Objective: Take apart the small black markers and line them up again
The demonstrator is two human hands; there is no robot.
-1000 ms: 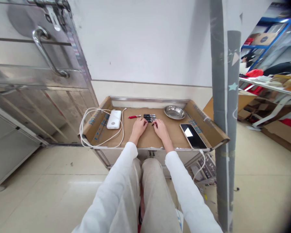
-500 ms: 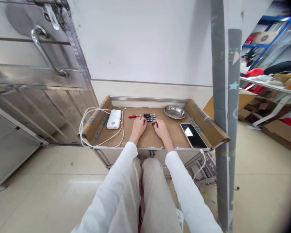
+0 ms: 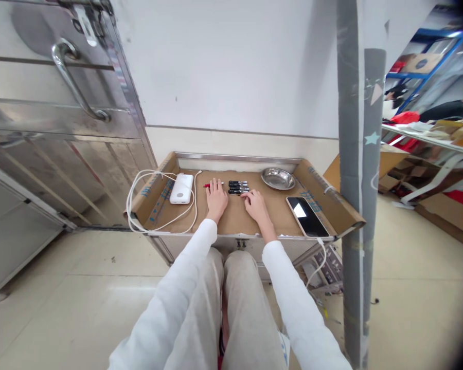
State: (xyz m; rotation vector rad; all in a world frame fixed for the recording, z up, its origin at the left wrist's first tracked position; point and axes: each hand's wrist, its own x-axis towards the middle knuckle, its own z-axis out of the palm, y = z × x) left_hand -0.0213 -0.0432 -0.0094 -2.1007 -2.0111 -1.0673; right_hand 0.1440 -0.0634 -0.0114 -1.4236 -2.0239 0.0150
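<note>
Several black pens (image 3: 238, 183) lie side by side in a row at the middle of the cardboard-lined tabletop (image 3: 241, 218). My right hand (image 3: 255, 204) is at the right end of the nearest pen, its fingers bent and closed on that end; the thumb is mostly hidden. Over a red pen (image 3: 207, 185) to the left of the row is my left hand (image 3: 216, 199), palm down with fingers stretched out. It covers most of the red pen, and whether it touches the pen cannot be made out.
A white power bank (image 3: 181, 188) with a looped white cable (image 3: 129, 200) lies at the left. At the right are a round steel dish (image 3: 278, 178) and a phone (image 3: 307, 216) with a cable plugged in. Raised cardboard flaps (image 3: 332, 200) edge the tabletop. A wrapped grey pole (image 3: 357, 205) stands at the right.
My left hand has moved left from the black pens to the red pen, and its fingers have straightened. My right hand has shifted slightly left, staying at the row's near right end.
</note>
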